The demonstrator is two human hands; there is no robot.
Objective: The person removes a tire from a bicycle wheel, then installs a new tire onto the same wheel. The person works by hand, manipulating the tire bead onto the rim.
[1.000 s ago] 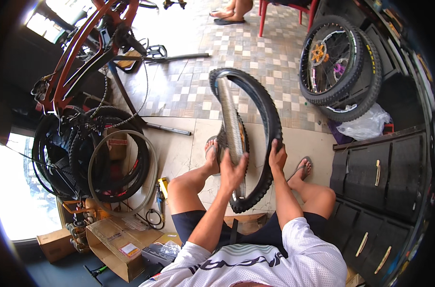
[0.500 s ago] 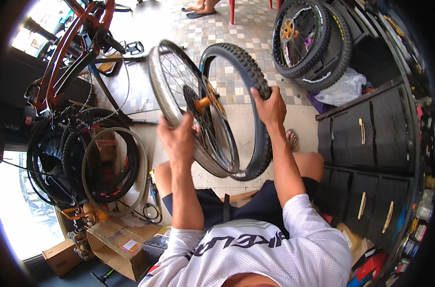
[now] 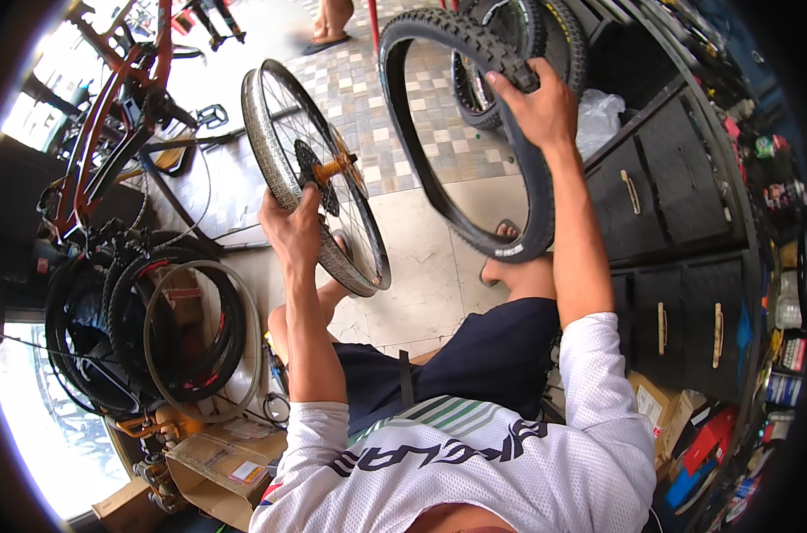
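My left hand (image 3: pixel 292 224) is closed on the rim of a bare bicycle wheel (image 3: pixel 361 277), which stands tilted in front of me. The wheel has a gold hub (image 3: pixel 336 167) and a dark cassette (image 3: pixel 316 169); a patterned strip covers its outer rim. Up and to the right, my right hand (image 3: pixel 545 105) grips a black knobby bicycle tire (image 3: pixel 535 209) by its upper right side, thumb on the tread. That tire hangs in a bent oval, apart from the wheel, with no rim inside it.
Several tires (image 3: pixel 110 302) and a pale hoop (image 3: pixel 257 355) lean at the left, below a red bicycle frame (image 3: pixel 77 191). Black drawers (image 3: pixel 630 226) line the right side. More tired wheels (image 3: pixel 554 53) stand at the far right. A cardboard box (image 3: pixel 210 471) sits lower left. Another person's feet (image 3: pixel 328 35) show at the top.
Wheel and tire have moved apart: my right hand has carried the tire up and to the right, and my left hand has shifted the wheel left. Both grips hold.
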